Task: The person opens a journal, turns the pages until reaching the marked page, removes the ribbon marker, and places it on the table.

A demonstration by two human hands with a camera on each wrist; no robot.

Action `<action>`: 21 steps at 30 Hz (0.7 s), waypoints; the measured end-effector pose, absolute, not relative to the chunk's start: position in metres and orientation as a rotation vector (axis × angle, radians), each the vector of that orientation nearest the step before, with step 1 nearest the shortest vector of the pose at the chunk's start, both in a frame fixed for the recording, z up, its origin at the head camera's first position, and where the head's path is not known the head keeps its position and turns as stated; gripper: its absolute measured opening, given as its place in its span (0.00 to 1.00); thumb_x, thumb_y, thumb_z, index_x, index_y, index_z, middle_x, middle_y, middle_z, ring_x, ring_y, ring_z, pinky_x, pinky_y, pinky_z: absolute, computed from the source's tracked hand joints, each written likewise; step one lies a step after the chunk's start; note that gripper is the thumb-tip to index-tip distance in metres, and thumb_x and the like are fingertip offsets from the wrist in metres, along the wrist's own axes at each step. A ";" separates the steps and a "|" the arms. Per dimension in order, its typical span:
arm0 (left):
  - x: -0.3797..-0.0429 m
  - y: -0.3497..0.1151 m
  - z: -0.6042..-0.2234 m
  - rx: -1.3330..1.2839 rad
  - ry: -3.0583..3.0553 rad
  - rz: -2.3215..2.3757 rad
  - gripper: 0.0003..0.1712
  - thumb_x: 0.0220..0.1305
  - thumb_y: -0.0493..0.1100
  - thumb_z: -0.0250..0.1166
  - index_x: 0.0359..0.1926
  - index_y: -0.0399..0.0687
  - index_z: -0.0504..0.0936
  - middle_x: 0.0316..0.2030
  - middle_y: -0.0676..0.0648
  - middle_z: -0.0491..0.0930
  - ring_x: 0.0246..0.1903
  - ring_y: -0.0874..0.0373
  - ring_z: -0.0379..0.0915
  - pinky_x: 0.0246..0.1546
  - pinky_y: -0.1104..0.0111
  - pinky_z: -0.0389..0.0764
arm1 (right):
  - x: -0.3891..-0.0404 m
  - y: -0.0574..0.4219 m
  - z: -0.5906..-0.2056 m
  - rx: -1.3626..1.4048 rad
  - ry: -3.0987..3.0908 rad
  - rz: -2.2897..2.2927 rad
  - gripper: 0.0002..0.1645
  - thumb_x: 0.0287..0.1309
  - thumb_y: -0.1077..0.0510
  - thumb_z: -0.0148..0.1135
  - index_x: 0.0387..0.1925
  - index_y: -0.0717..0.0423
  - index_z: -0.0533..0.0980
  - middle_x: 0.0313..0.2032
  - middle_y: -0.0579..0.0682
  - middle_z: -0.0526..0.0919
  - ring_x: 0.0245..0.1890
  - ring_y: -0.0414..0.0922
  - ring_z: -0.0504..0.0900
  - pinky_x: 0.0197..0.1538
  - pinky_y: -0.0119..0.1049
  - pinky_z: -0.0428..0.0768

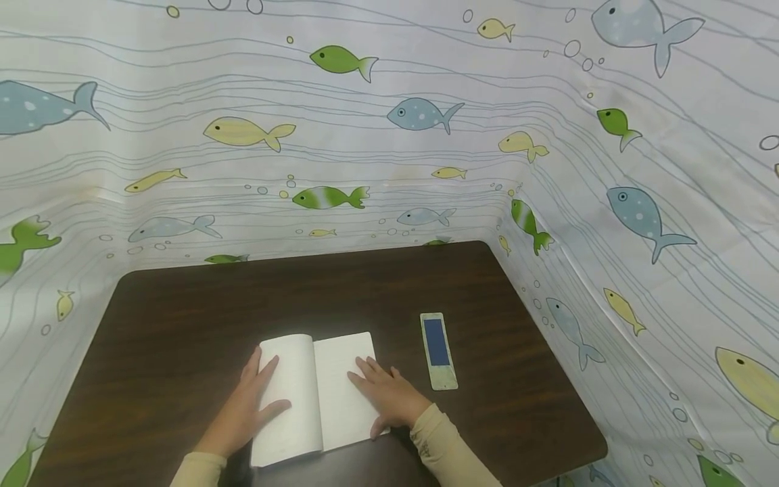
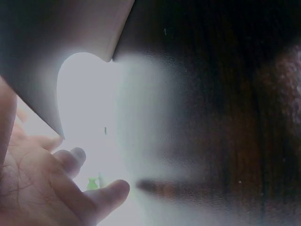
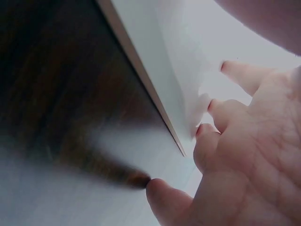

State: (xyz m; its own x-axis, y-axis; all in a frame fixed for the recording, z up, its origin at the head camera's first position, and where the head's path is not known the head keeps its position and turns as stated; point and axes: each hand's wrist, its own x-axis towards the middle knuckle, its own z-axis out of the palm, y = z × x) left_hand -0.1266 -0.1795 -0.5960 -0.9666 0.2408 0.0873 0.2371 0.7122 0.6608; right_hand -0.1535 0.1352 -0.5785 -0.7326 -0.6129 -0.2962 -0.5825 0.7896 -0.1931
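Observation:
An open notebook (image 1: 347, 423) with blank-looking white pages lies on the dark table, its spine running front to back. My left hand (image 1: 245, 399) rests at the left page's outer edge, thumb spread over the paper. On the right page lie the fingertips of my right hand (image 1: 394, 398), its thumb near the lower right corner. Close up in the left wrist view, the left palm (image 2: 42, 183) and extended fingers sit beside the shaded notebook (image 2: 89, 23). The right wrist view shows the right palm (image 3: 254, 146), with several fingertips at the notebook's page edge (image 3: 146, 70) and one finger touching the table.
A pale phone-like slab (image 1: 436, 341) with a blue screen area lies to the right of the notebook. The brown wood-grain table (image 1: 182, 304) has rounded corners. Fish-printed white sheeting (image 1: 365, 155) hangs behind the table and along both sides.

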 end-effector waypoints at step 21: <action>-0.140 -0.178 -0.597 0.468 2.869 1.132 0.50 0.59 0.64 0.64 0.74 0.46 0.55 0.76 0.39 0.34 0.70 0.31 0.45 0.57 0.32 0.60 | -0.157 0.142 -0.589 -0.898 2.666 -0.214 0.71 0.29 0.37 0.78 0.75 0.41 0.51 0.77 0.45 0.42 0.76 0.45 0.41 0.68 0.60 0.60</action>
